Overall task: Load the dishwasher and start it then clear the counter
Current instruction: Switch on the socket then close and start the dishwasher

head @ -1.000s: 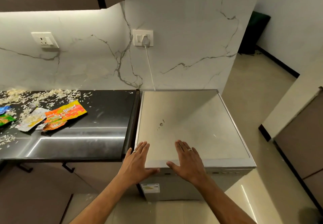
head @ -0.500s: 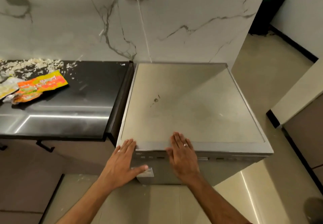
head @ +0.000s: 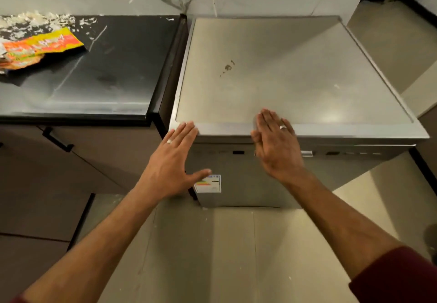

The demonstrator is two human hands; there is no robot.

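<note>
A steel dishwasher [head: 295, 71] stands against the marble wall, its door closed and a control strip [head: 331, 153] along the door's top edge. My left hand [head: 172, 160] is flat with straight fingers at the front left corner, thumb spread over the energy label [head: 209, 183]. My right hand [head: 275, 144] is also flat, its fingertips over the front edge of the top, palm in front of the control strip. Neither hand holds anything. The black counter [head: 106, 78] lies to the left.
Orange and yellow snack wrappers [head: 37, 49] and scattered white crumbs [head: 35, 21] lie at the counter's far left. A drawer handle [head: 56, 140] sticks out under the counter. Beige floor tiles [head: 212, 243] spread below; a passage opens to the right.
The view has tilted down and come closer to the dishwasher. Both hands have slid back from its top toward the front edge and door.
</note>
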